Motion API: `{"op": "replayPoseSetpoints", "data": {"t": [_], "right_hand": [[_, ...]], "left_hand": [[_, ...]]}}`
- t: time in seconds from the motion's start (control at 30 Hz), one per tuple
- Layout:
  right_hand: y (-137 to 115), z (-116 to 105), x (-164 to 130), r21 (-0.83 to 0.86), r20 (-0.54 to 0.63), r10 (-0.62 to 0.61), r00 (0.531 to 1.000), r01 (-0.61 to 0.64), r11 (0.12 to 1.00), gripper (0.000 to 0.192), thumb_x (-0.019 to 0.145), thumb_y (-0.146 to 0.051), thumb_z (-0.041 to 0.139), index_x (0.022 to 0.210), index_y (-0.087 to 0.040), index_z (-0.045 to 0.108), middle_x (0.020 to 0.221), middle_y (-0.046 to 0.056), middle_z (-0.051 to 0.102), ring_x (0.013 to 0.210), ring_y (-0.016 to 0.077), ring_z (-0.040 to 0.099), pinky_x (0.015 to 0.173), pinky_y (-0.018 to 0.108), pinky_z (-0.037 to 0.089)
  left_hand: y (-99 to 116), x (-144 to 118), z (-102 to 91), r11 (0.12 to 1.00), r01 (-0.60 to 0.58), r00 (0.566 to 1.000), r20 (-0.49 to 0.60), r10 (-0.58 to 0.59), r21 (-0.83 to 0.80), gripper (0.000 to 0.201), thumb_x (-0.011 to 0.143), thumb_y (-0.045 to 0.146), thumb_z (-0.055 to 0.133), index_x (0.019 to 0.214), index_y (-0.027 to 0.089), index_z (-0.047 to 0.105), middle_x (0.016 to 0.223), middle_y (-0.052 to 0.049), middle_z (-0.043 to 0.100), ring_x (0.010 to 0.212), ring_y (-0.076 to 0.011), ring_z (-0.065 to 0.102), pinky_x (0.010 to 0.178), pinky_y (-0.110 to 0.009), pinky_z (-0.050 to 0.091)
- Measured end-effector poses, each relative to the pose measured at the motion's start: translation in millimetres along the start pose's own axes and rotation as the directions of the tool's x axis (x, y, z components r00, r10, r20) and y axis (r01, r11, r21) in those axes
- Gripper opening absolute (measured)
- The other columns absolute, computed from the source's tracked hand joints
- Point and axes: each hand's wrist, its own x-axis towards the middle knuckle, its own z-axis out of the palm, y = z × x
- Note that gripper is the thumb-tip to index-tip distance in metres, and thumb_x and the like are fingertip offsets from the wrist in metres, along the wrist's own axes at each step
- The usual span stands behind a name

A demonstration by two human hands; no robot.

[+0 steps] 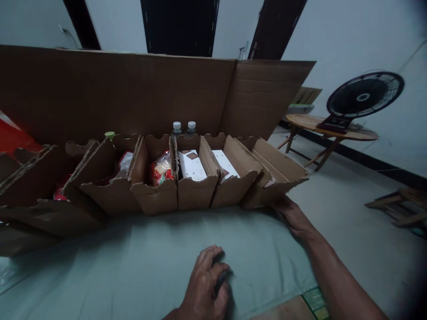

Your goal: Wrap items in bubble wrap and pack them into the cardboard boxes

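Note:
My right hand (289,215) is at the lower front corner of the rightmost cardboard bin (267,190), its fingertips hidden beneath and behind the box. It seems to grip that bin, which sits at a slant to its neighbours. My left hand (209,281) rests on the pale green cloth (143,266), holding nothing, fingers loosely bent and apart. Beside the rightmost bin, one bin holds a white box (224,163). Another white box (192,166) lies in the bin left of that. Farther left, a clear and red snack packet (162,169) fills part of another bin.
A tall cardboard panel (133,93) stands behind the bins. Two white-capped bottles (176,128) and a green lid (110,135) show above them. An orange-red bag (15,135) is at far left. To the right, a fan (363,98) stands on a wooden table (360,133), near a wooden stool (400,204).

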Motion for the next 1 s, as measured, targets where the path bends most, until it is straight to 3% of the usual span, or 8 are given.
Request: {"op": "replayPoseSetpoints", "data": {"t": [0.2, 0.37, 0.43, 0.57, 0.7, 0.83, 0.93, 1.0], "right_hand": [[-16, 5, -9, -0.149, -0.153, -0.06, 0.986, 0.037, 0.988, 0.033, 0.058, -0.042, 0.078, 0.085, -0.024, 0.074, 0.092, 0.007, 0.078, 0.092, 0.0317, 0.072, 0.091, 0.047, 0.055], [-59, 20, -48, -0.268, -0.451, -0.253, 0.856, 0.141, 0.953, 0.028, 0.078, -0.046, 0.066, 0.089, -0.021, 0.071, 0.087, 0.009, 0.074, 0.083, 0.0262, 0.071, 0.087, 0.043, 0.055], [-85, 43, -58, -0.322, -0.364, -0.34, 0.867, 0.225, 0.92, 0.032, 0.08, -0.046, 0.066, 0.098, -0.021, 0.072, 0.086, 0.006, 0.074, 0.073, 0.0211, 0.07, 0.078, 0.037, 0.057], [-133, 96, -49, -0.488, 0.068, -0.405, 0.912, 0.384, 0.783, 0.053, 0.084, -0.035, 0.062, 0.135, -0.023, 0.06, 0.08, 0.0, 0.073, 0.062, 0.015, 0.065, 0.065, 0.027, 0.053], [-154, 117, -28, -0.579, 0.242, -0.323, 0.915, 0.403, 0.709, 0.028, 0.076, -0.022, 0.056, 0.097, -0.025, 0.075, 0.083, 0.002, 0.077, 0.076, 0.0211, 0.071, 0.072, 0.031, 0.053], [-159, 103, -54, -0.588, 0.242, -0.341, 0.908, 0.417, 0.693, 0.025, 0.076, -0.024, 0.051, 0.086, -0.026, 0.073, 0.087, 0.001, 0.079, 0.078, 0.0226, 0.073, 0.07, 0.032, 0.054], [-155, 71, -104, -0.596, 0.237, -0.301, 0.924, 0.383, 0.705, 0.022, 0.08, -0.036, 0.054, 0.086, -0.026, 0.073, 0.075, 0.0, 0.077, 0.057, 0.0198, 0.068, 0.054, 0.028, 0.051], [-144, 41, -142, -0.578, 0.231, -0.276, 0.933, 0.36, 0.732, 0.025, 0.081, -0.044, 0.057, 0.09, -0.028, 0.075, 0.082, 0.001, 0.078, 0.058, 0.0207, 0.068, 0.05, 0.029, 0.051]], "left_hand": [[-4, 1, -0.7, 1.0, -0.018, 1.0, 0.015, 0.018, -0.009, 0.046, 0.067, 0.006, 0.054, 0.11, 0.016, 0.067, 0.138, -0.018, 0.057, 0.132, -0.034, 0.051, 0.108, -0.055, 0.046], [-3, 3, 0.6, 1.0, 0.015, 1.0, 0.023, -0.015, -0.025, 0.047, 0.063, 0.006, 0.055, 0.108, 0.017, 0.068, 0.137, -0.017, 0.058, 0.131, -0.0349, 0.051, 0.109, -0.057, 0.044], [-1, 3, 1.5, 0.999, 0.033, 0.999, 0.012, -0.033, -0.036, 0.046, 0.065, 0.007, 0.055, 0.107, 0.018, 0.068, 0.136, -0.016, 0.058, 0.131, -0.0346, 0.051, 0.109, -0.058, 0.044], [3, 3, 2.5, 0.995, 0.075, 0.996, -0.039, -0.078, -0.067, 0.043, 0.067, 0.007, 0.056, 0.106, 0.018, 0.069, 0.135, -0.015, 0.059, 0.129, -0.0334, 0.053, 0.109, -0.057, 0.044], [2, 3, 1.8, 0.988, 0.108, 0.991, -0.064, -0.115, -0.11, 0.045, 0.066, 0.005, 0.056, 0.106, 0.018, 0.069, 0.134, -0.016, 0.06, 0.127, -0.0326, 0.055, 0.107, -0.053, 0.046], [-4, 6, 1.3, 0.978, 0.134, 0.979, -0.129, -0.155, -0.159, 0.056, 0.068, 0.005, 0.054, 0.123, 0.016, 0.062, 0.138, -0.017, 0.057, 0.132, -0.0319, 0.052, 0.114, -0.053, 0.041], [-5, 9, -1.3, 0.962, 0.176, 0.94, -0.254, -0.227, -0.209, 0.067, 0.07, 0.006, 0.052, 0.136, 0.015, 0.052, 0.146, -0.017, 0.05, 0.139, -0.0305, 0.044, 0.121, -0.053, 0.031], [-3, 10, -7.1, 0.949, 0.195, 0.916, -0.299, -0.266, -0.246, 0.071, 0.07, 0.008, 0.053, 0.141, 0.015, 0.047, 0.149, -0.017, 0.046, 0.143, -0.0314, 0.039, 0.123, -0.052, 0.027]]}}
